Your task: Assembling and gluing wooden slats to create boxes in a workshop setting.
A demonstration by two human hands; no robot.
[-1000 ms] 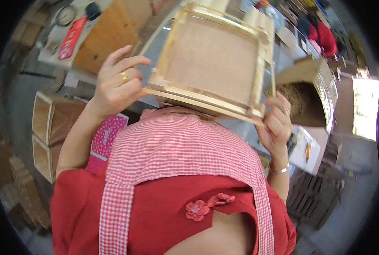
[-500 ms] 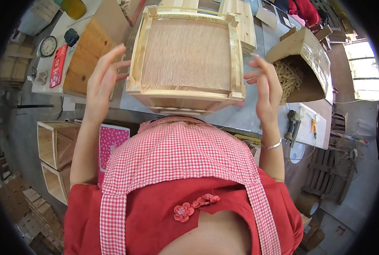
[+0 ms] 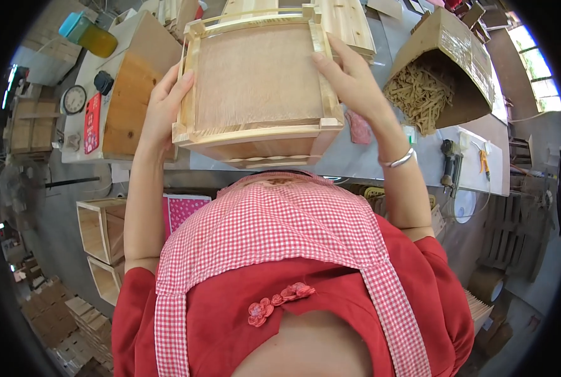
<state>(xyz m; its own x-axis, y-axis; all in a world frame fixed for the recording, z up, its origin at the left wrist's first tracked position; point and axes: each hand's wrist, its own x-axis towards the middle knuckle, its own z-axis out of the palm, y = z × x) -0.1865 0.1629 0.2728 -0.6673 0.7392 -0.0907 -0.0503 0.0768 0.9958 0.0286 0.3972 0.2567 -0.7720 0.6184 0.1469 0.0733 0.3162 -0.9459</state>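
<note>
A pale wooden box (image 3: 258,81) with a raised frame around its upper face stands before me at the bench edge. My left hand (image 3: 167,103) grips its left side, thumb resting on the frame and fingers hidden behind the wall. On the opposite side my right hand (image 3: 349,75) clasps the frame near the far right corner, its thumb on top and its other fingers mostly out of sight. Wavy-edged wood shows along the lower part of the box's near side.
A cardboard box (image 3: 462,69) spilling wood strips (image 3: 418,94) lies at the right. Beyond it are a power tool (image 3: 448,164) and orange-handled pliers (image 3: 484,160). At left stand a clock (image 3: 74,100), a red phone-like object (image 3: 92,124) and a jar (image 3: 88,34). Wooden crates (image 3: 102,229) sit below.
Both hands, held apart from the wooden box before, have closed on its sides. The box appears shifted slightly left and tilted, while the whole view has also moved.
</note>
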